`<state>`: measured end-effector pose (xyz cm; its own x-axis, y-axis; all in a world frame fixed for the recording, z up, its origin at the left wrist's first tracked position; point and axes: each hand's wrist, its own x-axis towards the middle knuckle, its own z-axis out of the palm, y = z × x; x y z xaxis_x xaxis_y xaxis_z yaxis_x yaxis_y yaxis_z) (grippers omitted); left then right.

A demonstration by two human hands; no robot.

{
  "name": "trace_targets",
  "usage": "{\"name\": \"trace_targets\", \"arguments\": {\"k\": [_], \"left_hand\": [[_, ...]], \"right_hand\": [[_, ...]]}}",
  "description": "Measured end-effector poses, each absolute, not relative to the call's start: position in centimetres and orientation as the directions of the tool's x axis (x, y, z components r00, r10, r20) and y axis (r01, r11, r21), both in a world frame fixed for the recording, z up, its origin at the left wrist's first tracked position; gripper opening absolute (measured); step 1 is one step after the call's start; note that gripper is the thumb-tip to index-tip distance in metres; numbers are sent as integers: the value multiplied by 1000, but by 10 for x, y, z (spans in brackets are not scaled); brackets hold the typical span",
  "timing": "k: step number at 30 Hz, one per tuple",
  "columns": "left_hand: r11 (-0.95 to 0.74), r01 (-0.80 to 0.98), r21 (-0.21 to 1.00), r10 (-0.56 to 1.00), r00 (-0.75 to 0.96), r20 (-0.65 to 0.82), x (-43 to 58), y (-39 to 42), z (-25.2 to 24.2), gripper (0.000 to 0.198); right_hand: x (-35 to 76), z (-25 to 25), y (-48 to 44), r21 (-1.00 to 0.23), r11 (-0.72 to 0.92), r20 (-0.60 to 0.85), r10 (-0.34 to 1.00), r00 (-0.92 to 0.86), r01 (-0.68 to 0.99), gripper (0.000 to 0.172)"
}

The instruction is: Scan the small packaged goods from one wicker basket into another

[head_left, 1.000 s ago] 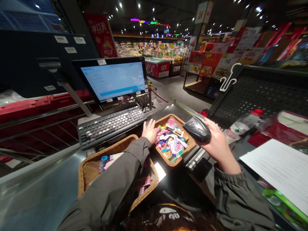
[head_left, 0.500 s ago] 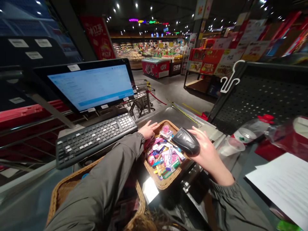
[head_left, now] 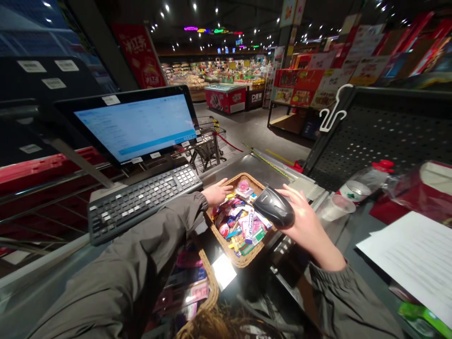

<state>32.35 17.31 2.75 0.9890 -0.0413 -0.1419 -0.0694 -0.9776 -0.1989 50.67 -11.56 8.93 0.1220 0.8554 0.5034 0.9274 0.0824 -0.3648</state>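
Observation:
A wicker basket (head_left: 244, 262) full of small, colourful wrapped packets (head_left: 250, 225) stands on the counter before me. My left hand (head_left: 218, 193) is at its far left rim, fingers stretched out and holding nothing that I can see. Over the basket's right side my right hand (head_left: 306, 220) grips a black barcode scanner (head_left: 273, 206), its head pointing left above the packets. Closer to me on the left is a second wicker basket (head_left: 213, 287), partly hidden by my left sleeve, with more packets in it.
A keyboard (head_left: 146, 202) and a lit monitor (head_left: 137, 125) stand left of the basket. To the right are a plastic cup (head_left: 341, 207), a red-capped container (head_left: 381, 167) and printed sheets (head_left: 409, 256). A black perforated panel (head_left: 391, 127) rises behind them.
My left hand has shifted slightly left along the basket's rim, and my left forearm has drawn back, uncovering more of the nearer basket's packets. The scanner stays in my right hand.

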Motion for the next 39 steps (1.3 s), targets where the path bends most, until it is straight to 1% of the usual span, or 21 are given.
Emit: {"name": "trace_targets", "arguments": {"k": [3, 4, 6, 9, 11, 13, 15, 18, 21, 24, 30, 34, 39], "left_hand": [[-980, 13, -198, 23, 999, -48, 293, 165, 55, 8], [-979, 65, -191, 64, 998, 12, 279, 160, 67, 12], [-967, 194, -167, 163, 970, 181, 247, 148, 91, 19], [-918, 375, -132, 279, 845, 455, 194, 119, 123, 27], [-878, 468, -103, 321, 734, 598, 159, 97, 136, 32], [-840, 536, -78, 338, 631, 698, 128, 76, 144, 35], [-802, 593, -67, 345, 553, 758, 100, 58, 148, 37], [-739, 671, -57, 383, 488, 784, 65, 36, 150, 38], [-691, 721, -49, 413, 448, 793, 35, 20, 151, 37], [-655, 754, -52, 419, 419, 806, 10, 7, 152, 38], [-614, 788, -41, 427, 375, 823, -23, -8, 150, 41], [-594, 804, -16, 473, 364, 802, -30, -12, 147, 42], [-613, 790, 3, 485, 374, 791, -30, -11, 140, 43]], "right_hand": [[498, 94, -119, -348, 99, 528, 842, 107, 932, 39], [493, 97, -119, -338, 112, 543, 835, 96, 934, 40], [480, 103, -119, -318, 150, 572, 817, 64, 936, 40], [453, 115, -117, -294, 224, 599, 800, -3, 929, 38], [431, 124, -114, -274, 293, 605, 793, -73, 916, 35], [409, 133, -111, -251, 365, 607, 781, -147, 897, 34], [388, 142, -107, -223, 439, 626, 749, -217, 870, 36], [359, 152, -101, -182, 538, 630, 707, -323, 823, 37], [333, 156, -96, -151, 620, 608, 672, -423, 770, 32], [312, 158, -94, -142, 674, 592, 645, -484, 725, 30], [287, 162, -95, -110, 736, 599, 586, -547, 668, 32], [281, 162, -93, -116, 737, 590, 590, -551, 665, 37], [277, 159, -90, -131, 739, 575, 600, -556, 661, 32]]}}
